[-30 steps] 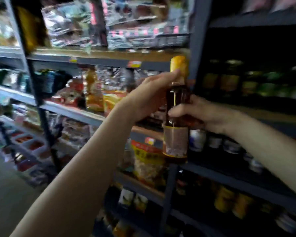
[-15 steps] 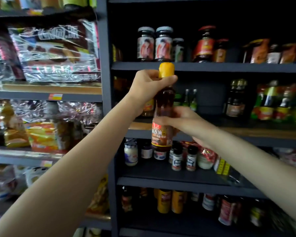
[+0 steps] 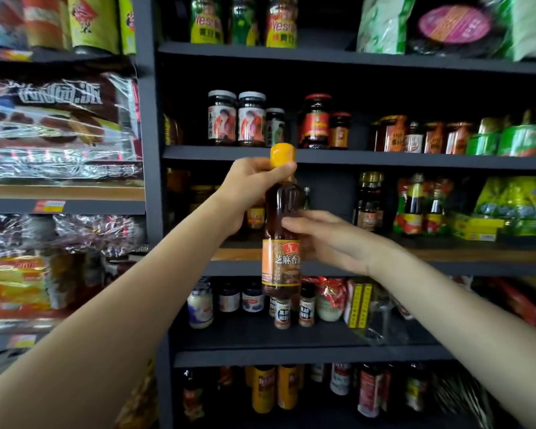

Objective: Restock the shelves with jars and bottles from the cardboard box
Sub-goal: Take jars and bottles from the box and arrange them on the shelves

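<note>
I hold a tall brown sesame-oil bottle (image 3: 282, 243) with a yellow cap and an orange label upright in front of a dark shelving unit. My left hand (image 3: 248, 190) grips its neck just below the cap. My right hand (image 3: 328, 239) wraps the bottle's body from the right, fingers curled behind it. The bottle hangs level with the wooden-topped shelf (image 3: 464, 253), whose left part behind the bottle shows bare board. The cardboard box is out of view.
Jars (image 3: 251, 119) line the shelf above, and dark sauce bottles (image 3: 369, 202) stand at the right on the wooden-topped shelf. Small spice shakers (image 3: 307, 305) and jars sit one level down. Wrapped snack packs (image 3: 59, 128) fill the left unit.
The view has swung right and up from the snack shelves to the jar shelves. The bottle stays in both hands and has turned so its orange label faces me.
</note>
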A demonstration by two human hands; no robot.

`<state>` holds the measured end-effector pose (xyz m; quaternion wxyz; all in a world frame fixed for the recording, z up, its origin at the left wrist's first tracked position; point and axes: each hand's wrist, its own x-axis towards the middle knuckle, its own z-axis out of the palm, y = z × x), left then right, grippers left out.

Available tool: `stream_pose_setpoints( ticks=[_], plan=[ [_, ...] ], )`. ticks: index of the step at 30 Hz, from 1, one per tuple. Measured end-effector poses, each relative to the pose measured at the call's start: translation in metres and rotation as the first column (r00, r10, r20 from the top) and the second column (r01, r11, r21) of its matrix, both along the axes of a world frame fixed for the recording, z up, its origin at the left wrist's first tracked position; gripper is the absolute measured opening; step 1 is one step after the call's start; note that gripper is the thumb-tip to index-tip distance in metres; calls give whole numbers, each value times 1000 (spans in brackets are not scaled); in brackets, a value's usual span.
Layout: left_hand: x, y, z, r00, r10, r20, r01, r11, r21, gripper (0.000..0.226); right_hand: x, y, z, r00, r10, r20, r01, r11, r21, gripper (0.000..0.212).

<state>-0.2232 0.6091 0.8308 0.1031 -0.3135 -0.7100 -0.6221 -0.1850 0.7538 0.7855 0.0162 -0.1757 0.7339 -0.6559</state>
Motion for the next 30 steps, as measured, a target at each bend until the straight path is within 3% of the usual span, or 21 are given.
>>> stream_pose_setpoints(
  ticks=[4, 10, 14, 18, 21, 25, 30],
  plan=[
    [1, 6, 8, 997, 39, -69, -35, 998, 61, 12, 0, -2, 2, 991, -120, -62, 121, 992, 25, 32],
    [-2, 34, 7, 972, 4, -233, -19, 998, -61, 6, 0, 11, -2, 947, -267, -178, 295, 942, 160, 24],
    [-2, 60, 5, 923, -92, -373, 33, 986, -162, 22, 0, 37, -2, 910, -338, -241, 375, 918, 130, 32],
    [-5, 89, 10, 858, -209, -468, 68, 951, -301, 35, -7, 73, -2, 811, -460, -361, 519, 851, 82, 34],
    [-15, 116, 21, 850, -201, -486, 12, 931, -364, 48, -9, 111, 7, 764, -491, -419, 565, 822, 67, 35],
    [-25, 164, 30, 886, -150, -440, 75, 980, -183, 24, 1, 172, 38, 745, -500, -442, 558, 830, 1, 23],
    [-35, 237, 18, 877, -225, -425, 82, 941, -329, 23, 11, 253, 75, 745, -514, -424, 557, 830, -26, 20]
  ],
)
